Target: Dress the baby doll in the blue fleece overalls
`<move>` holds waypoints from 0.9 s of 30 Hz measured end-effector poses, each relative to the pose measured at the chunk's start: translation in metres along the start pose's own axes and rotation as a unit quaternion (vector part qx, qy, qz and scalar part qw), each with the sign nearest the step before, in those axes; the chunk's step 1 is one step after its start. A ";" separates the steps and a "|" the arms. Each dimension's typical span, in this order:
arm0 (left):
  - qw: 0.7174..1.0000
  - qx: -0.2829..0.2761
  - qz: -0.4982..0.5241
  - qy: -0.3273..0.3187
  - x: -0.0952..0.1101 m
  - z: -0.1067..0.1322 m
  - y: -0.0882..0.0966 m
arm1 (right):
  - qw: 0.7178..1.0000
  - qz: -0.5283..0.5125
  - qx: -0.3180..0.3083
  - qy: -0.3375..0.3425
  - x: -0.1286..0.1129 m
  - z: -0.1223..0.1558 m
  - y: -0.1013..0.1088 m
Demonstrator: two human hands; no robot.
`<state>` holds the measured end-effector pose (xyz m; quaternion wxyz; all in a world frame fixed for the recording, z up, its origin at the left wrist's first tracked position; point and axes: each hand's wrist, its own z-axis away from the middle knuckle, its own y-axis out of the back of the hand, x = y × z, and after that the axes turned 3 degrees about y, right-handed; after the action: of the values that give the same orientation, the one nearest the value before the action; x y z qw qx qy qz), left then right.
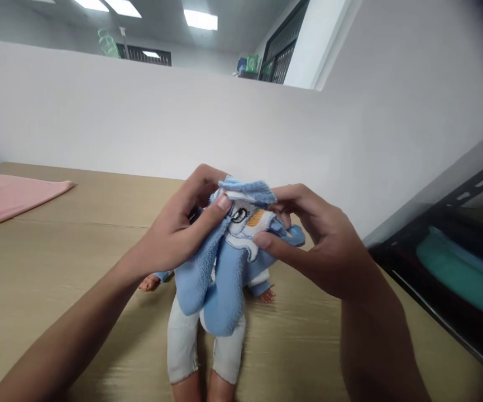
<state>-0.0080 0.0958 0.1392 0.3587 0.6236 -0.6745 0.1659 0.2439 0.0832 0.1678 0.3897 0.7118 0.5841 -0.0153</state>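
A light-blue fuzzy garment point(229, 273) with two long, round-ended parts hangs between my hands. White patches, an embroidered eye and an orange patch show near its top edge. My left hand point(195, 223) grips it from the left, thumb pressed on the front and fingers behind. My right hand point(316, 240) pinches its right side, with the thumb in front and the fingers partly hidden. Beneath it a doll point(182, 346) lies on its back in white trousers, its legs toward me. The doll's small hands and blue cuffs show at either side; the garment hides its head and chest.
The doll lies on a wood-grain table point(300, 346). A pink cloth point(10, 195) lies at the left. Behind the table stands a white partition point(140, 117). A black rack point(442, 301) at the right holds something teal.
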 end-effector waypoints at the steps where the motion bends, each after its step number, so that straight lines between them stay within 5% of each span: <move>1: 1.000 0.010 -0.001 0.004 -0.003 -0.001 -0.001 | 1.000 -0.009 0.002 0.003 0.005 0.000 -0.001; 9: 0.996 0.069 -0.061 -0.001 -0.007 -0.009 0.005 | 0.998 -0.029 0.050 0.036 0.026 -0.007 -0.006; 16: 0.993 0.097 0.043 0.055 -0.015 -0.014 0.015 | 0.982 -0.055 0.156 0.088 0.034 -0.012 -0.010; 27: 1.000 0.015 -0.027 0.001 -0.003 -0.007 0.017 | 0.988 -0.095 0.081 0.087 0.026 -0.009 -0.010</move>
<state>-0.0230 0.1056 0.1455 0.3546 0.6465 -0.6546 0.1670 0.2402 0.1104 0.1567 0.2753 0.6810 0.6775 -0.0368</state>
